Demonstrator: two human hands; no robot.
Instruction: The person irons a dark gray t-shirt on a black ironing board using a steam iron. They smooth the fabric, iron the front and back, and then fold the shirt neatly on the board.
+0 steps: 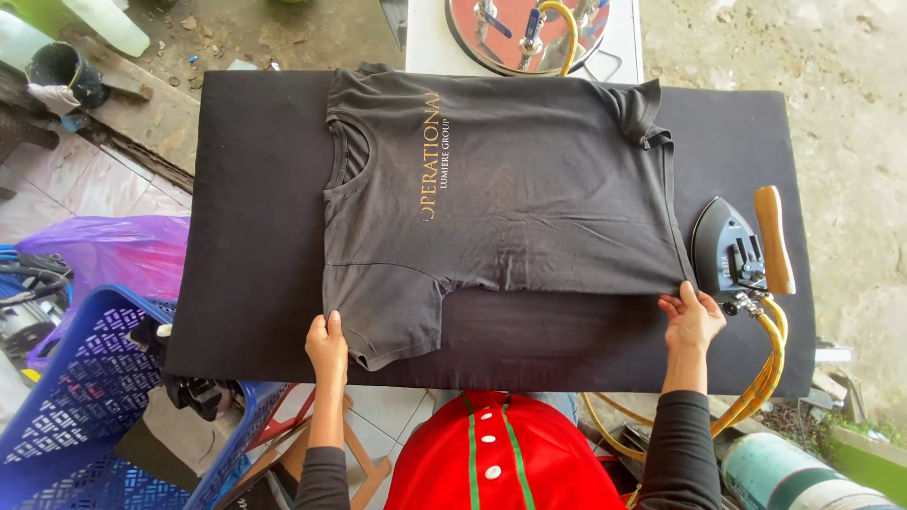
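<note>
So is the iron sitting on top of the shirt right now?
No, the iron rests on the black pad beside the shirt, just past its hem near the right hand.

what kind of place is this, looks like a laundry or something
Probably a small laundry or garment-pressing spot, partly outdoors. A black t-shirt lies flat on a padded ironing table, a steam iron with yellow hoses sits at its right end, and a blue laundry basket stands beside it on bare ground.
</note>
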